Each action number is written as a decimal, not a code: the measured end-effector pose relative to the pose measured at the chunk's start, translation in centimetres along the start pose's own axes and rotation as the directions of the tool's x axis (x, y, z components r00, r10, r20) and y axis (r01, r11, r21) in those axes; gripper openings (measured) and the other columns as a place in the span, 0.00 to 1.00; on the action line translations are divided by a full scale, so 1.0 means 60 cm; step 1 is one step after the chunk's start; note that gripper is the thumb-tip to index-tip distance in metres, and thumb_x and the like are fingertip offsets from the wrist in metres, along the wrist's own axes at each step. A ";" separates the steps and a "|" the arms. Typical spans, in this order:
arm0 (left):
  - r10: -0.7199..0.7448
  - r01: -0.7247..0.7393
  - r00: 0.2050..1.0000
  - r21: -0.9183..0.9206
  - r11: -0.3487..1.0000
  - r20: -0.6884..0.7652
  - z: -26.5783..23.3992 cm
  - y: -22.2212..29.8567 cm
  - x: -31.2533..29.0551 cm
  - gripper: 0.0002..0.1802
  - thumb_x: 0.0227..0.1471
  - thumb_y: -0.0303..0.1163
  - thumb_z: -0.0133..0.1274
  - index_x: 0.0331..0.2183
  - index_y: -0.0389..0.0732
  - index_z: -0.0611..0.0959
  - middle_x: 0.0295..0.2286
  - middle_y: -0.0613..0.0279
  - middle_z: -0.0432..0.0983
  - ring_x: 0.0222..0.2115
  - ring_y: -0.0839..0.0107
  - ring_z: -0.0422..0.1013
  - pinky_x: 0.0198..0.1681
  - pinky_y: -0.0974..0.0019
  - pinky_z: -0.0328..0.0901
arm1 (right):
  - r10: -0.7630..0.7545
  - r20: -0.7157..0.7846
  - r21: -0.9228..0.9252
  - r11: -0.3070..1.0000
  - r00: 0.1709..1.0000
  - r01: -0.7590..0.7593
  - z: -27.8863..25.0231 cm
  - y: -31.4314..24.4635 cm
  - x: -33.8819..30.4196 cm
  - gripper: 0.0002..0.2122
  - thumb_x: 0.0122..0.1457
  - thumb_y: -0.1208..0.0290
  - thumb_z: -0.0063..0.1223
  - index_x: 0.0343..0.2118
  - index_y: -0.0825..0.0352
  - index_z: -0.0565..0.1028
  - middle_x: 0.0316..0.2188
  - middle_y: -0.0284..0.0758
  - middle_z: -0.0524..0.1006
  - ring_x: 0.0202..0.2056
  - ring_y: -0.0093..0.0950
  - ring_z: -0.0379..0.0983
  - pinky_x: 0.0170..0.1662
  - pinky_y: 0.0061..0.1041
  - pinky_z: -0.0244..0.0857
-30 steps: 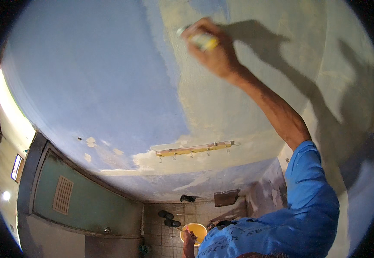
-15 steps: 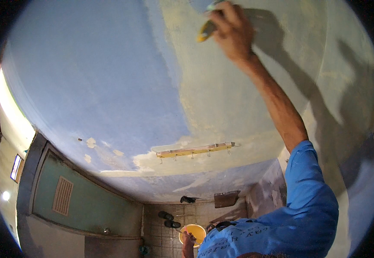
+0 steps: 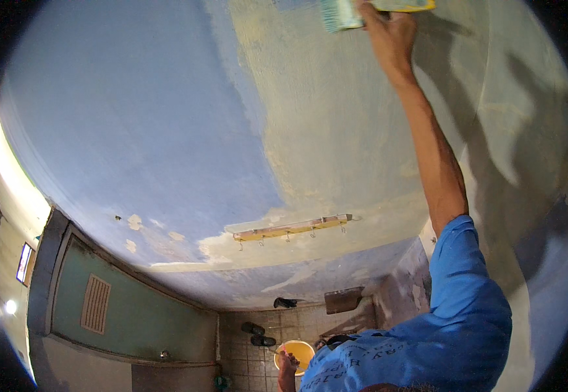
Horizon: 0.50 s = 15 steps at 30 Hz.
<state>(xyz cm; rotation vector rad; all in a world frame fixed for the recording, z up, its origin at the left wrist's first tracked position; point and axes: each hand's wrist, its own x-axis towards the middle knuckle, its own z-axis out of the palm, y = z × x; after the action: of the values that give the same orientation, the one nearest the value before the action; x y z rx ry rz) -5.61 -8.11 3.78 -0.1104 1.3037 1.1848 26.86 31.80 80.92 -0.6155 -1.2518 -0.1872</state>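
Watching from my end: right hand (image 3: 391, 40) now up at the top edge, fingers wrapped round the paintbrush (image 3: 341, 16). Brush is against or just off the wall (image 3: 166, 130), can't tell which, in the yellowish-cream area right of the blue. Versus half a second ago: hand shifted up and right, yellow end swung from lower left to right, bristles now pointing left, less blur. One second back it was further left, near the blue edge. Left hand (image 3: 288, 363) about where it was, at the yellow bucket (image 3: 312, 350); fingers look curled, can't tell what they grip. Hook rail (image 3: 293, 228) unchanged.
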 end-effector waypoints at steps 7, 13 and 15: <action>-0.046 0.046 0.999 -0.007 0.999 -0.023 0.001 0.004 0.022 0.23 0.58 0.55 0.43 0.30 0.42 0.72 0.16 0.65 0.63 0.14 0.67 0.60 0.19 0.60 0.58 | -0.752 0.171 -0.185 0.610 0.637 0.770 -0.033 0.023 0.032 0.04 0.58 0.81 0.55 0.35 0.71 0.79 0.31 0.33 0.80 0.32 0.24 0.76 0.37 0.26 0.70; -0.133 0.132 0.990 -0.018 0.991 -0.039 -0.047 -0.026 0.073 0.23 0.58 0.53 0.43 0.31 0.41 0.72 0.16 0.64 0.63 0.14 0.67 0.61 0.20 0.60 0.58 | -0.606 0.641 -0.243 0.421 0.470 0.874 -0.058 0.058 -0.088 0.17 0.46 0.81 0.64 0.41 0.61 0.81 0.44 0.32 0.80 0.44 0.30 0.76 0.47 0.30 0.74; -0.138 0.137 0.990 -0.019 0.990 -0.042 -0.039 -0.029 0.084 0.22 0.58 0.52 0.42 0.32 0.41 0.72 0.17 0.63 0.63 0.14 0.67 0.60 0.19 0.60 0.58 | -0.544 0.709 -0.187 0.468 0.448 0.864 -0.077 0.059 -0.134 0.17 0.46 0.81 0.64 0.41 0.62 0.81 0.44 0.33 0.80 0.44 0.31 0.76 0.48 0.30 0.74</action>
<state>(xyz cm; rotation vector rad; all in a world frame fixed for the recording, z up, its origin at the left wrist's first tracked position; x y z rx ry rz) -6.89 -7.38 -1.82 -0.2353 1.3030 1.0806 29.71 30.68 71.47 -0.5506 -2.0547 -1.2479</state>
